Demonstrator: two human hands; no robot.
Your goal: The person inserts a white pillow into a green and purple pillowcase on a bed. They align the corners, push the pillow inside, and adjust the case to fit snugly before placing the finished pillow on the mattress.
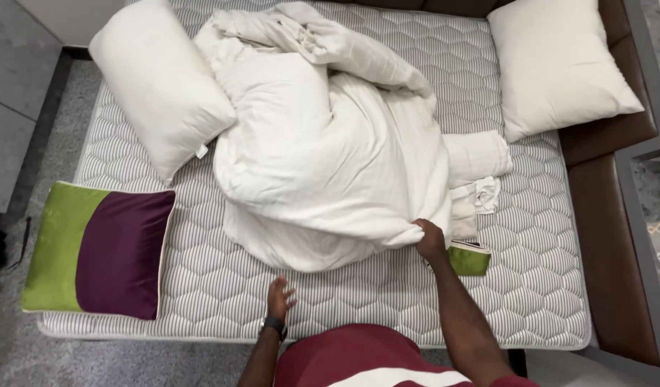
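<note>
A crumpled white duvet (pixel 323 143) lies heaped across the middle of a bare quilted mattress (pixel 530 272). My right hand (pixel 430 240) is closed on the duvet's near edge, close to the mattress front. My left hand (pixel 280 297), with a dark watch on its wrist, hovers over the mattress below the duvet with fingers spread and nothing in it. A small green cushion (pixel 469 259) peeks out just right of my right hand, partly hidden under the duvet.
Two white pillows rest at the far left (pixel 158 86) and far right (pixel 559 64). A green and purple cushion (pixel 100 247) lies at the mattress's left front corner. A brown bed frame (pixel 609 236) runs along the right; grey floor (pixel 22 107) lies left.
</note>
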